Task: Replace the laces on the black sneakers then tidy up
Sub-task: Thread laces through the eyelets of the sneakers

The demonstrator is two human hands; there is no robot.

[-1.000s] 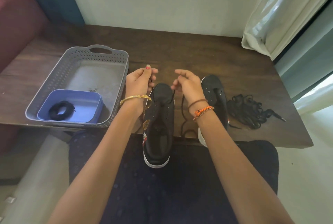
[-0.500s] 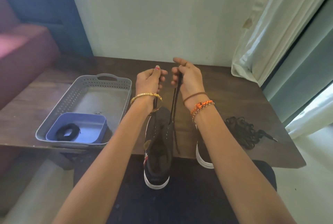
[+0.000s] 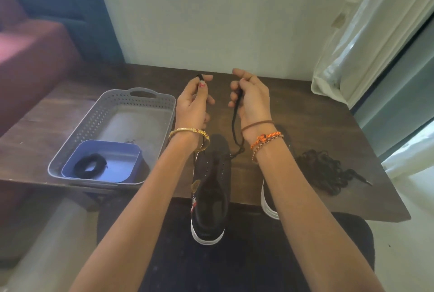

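A black sneaker (image 3: 211, 188) with a white sole lies heel toward me, half on my lap and half on the dark wooden table (image 3: 305, 113). A black lace (image 3: 234, 125) runs up from its lowest eyelets. My left hand (image 3: 193, 103) pinches one end of that lace, raised above the shoe. My right hand (image 3: 250, 99) grips the other end at the same height. The second black sneaker (image 3: 269, 200) is mostly hidden behind my right forearm. A loose pile of black laces (image 3: 321, 172) lies on the table to the right.
A grey perforated tray (image 3: 112, 113) stands at the left of the table and holds a blue tub (image 3: 117, 158) with a coiled black lace (image 3: 90, 166). A white curtain (image 3: 366, 40) hangs at the right, and a red seat (image 3: 30, 61) stands at the far left.
Both hands have risen from the shoe's toe, pulling the two lace ends up and taut. The camera tilted upward, so the table sits lower in view.
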